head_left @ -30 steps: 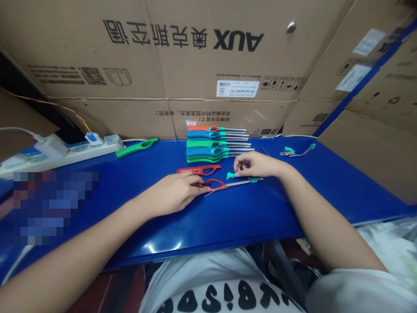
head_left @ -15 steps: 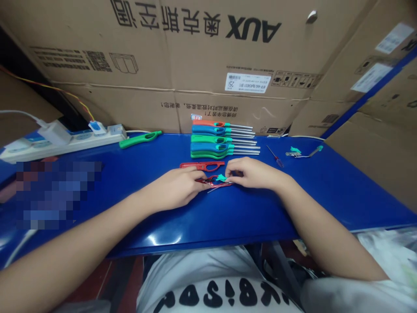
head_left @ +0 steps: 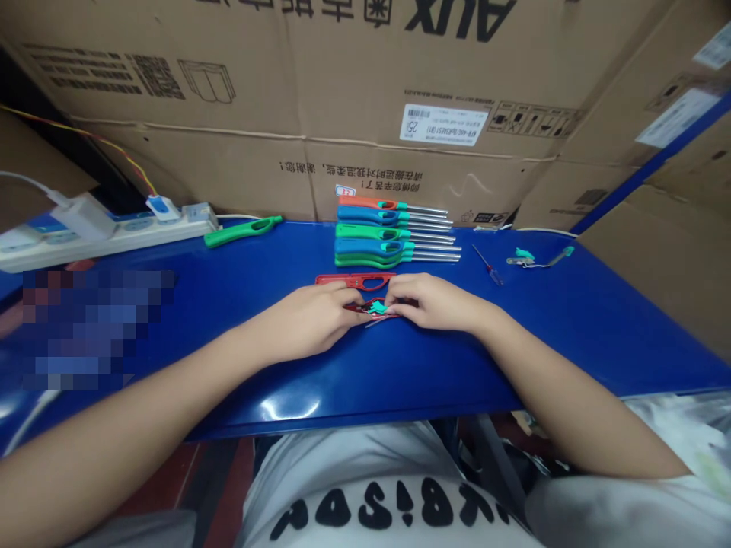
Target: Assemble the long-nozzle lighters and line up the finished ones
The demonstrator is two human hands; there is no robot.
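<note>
My left hand (head_left: 311, 318) rests on the blue table (head_left: 400, 365), its fingers closed on the handle end of an open red lighter half (head_left: 371, 307). From the right, my right hand (head_left: 437, 301) meets it, fingers pinched on a small teal part (head_left: 378, 307) held against that red half. A second red shell half (head_left: 357, 281) lies flat just behind both hands.
A row of several finished lighters (head_left: 394, 234) lies behind. A green lighter handle (head_left: 243, 230) and a white power strip (head_left: 108, 232) sit at the left. A small screwdriver (head_left: 487, 264) and loose teal parts (head_left: 534, 257) lie at the right. Cardboard boxes (head_left: 343, 99) wall the back.
My right hand carried the teal part leftward from beside the metal tube onto the red half. My left hand stayed on the handle. The camera view tilted down slightly.
</note>
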